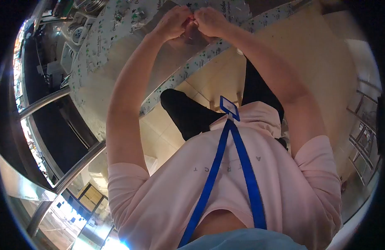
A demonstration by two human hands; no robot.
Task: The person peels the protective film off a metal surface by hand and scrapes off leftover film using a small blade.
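Note:
At the top of the head view, my left hand [174,23] and my right hand [210,21] meet over the table, knuckles up. The fingers of both are bent closed, and their tips come together in a pinch. Whatever lies between them is too small and too dark to make out. Under the hands is a patterned tablecloth [90,62] with green and dark print. A see-through brownish sheet or glossy patch [157,66] covers part of it beneath my wrists.
Metal railings [80,164] run along the left side. White baskets or racks [68,56] with dishes stand beyond the table's left edge. A metal-framed stool or rack [361,137] is at the far right. My knees are close to the table edge [180,73].

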